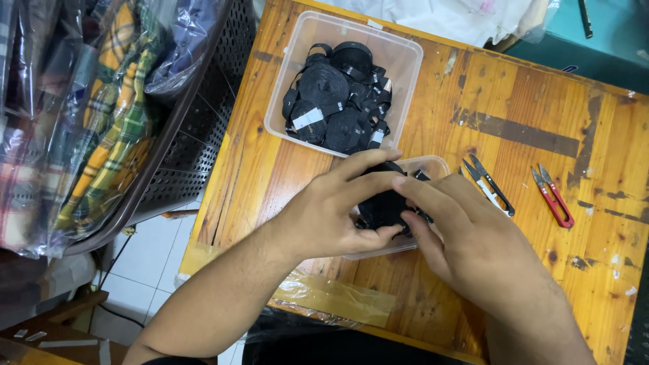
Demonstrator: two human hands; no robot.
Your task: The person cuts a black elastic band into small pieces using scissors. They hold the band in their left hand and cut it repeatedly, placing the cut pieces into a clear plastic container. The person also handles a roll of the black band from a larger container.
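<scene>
Far left, a basket [196, 135] holds bagged plaid cloth [108, 115]. On the bench [473, 88], a clear tub [284, 101] is full of black rolls [338, 101]. The left hand [331, 209] and right hand [473, 236] have their fingers clamped on one black roll [384, 206] over a smaller tub [436, 163]. Black snips [488, 184] and red snips [553, 196] lie to the right.

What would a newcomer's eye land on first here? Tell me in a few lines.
Mid-table, the left hand and right hand grip a black strap bundle above a small clear tub. Behind it, a larger clear tub holds more black strap rolls. To the right lie black snips and red snips.
</scene>
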